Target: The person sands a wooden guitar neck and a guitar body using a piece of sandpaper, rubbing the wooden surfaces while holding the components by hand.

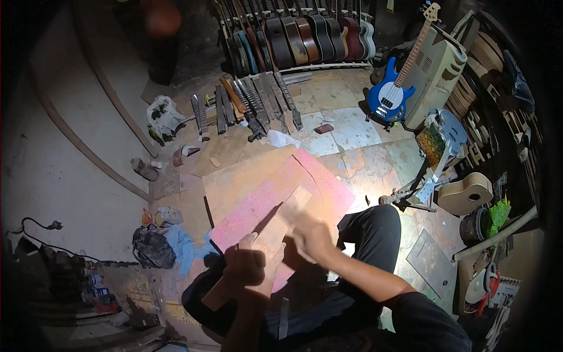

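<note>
A long, pale wooden piece [298, 198] lies slantwise above my lap; its wide end is at the upper right and a narrower end shows below my wrist. My left hand [261, 264] is closed around its middle, thumb on the upper side and partly in dark shadow. My right hand [312, 239] is at the piece's right edge near the wide end. Motion smears its fingers, so whether it holds anything cannot be made out. Beneath both hands is a pink board [246, 226] with a dark crack line near its far corner.
A tan board [226, 182] lies under the pink one. Files and rasps [258, 102] are spread beyond it. Several guitars hang on a rack [322, 67] at the back. A blue bass guitar [387, 94] stands at the right. A black bag [153, 246] and blue cloth [183, 243] lie left.
</note>
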Demonstrator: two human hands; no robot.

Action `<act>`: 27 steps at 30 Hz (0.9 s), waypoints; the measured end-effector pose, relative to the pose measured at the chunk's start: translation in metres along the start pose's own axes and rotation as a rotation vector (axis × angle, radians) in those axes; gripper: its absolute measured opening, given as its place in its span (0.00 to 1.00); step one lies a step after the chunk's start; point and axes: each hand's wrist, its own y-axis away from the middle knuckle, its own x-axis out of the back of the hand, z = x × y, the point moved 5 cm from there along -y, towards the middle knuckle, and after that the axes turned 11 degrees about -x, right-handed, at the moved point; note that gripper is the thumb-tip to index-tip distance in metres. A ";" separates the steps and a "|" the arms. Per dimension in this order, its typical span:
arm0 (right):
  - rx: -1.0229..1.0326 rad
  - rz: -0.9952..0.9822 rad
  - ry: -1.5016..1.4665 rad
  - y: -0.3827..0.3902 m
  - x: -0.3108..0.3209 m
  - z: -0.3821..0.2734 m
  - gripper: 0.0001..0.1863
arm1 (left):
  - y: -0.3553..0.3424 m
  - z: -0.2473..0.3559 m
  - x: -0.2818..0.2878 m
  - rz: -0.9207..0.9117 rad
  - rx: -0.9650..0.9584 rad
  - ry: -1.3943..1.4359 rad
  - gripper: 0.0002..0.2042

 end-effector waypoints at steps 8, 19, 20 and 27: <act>-0.086 -0.020 0.019 -0.007 0.002 0.006 0.33 | 0.008 -0.009 -0.006 -0.036 0.194 0.102 0.33; 0.152 -0.007 -0.047 0.009 -0.002 -0.007 0.31 | 0.003 -0.016 0.006 -0.091 0.317 0.062 0.14; 0.023 -0.081 0.058 -0.004 -0.001 0.020 0.31 | 0.002 -0.017 0.007 -0.064 0.367 0.061 0.15; 0.221 0.075 -0.067 0.009 0.005 -0.003 0.34 | 0.011 -0.008 0.014 -0.071 0.236 -0.177 0.15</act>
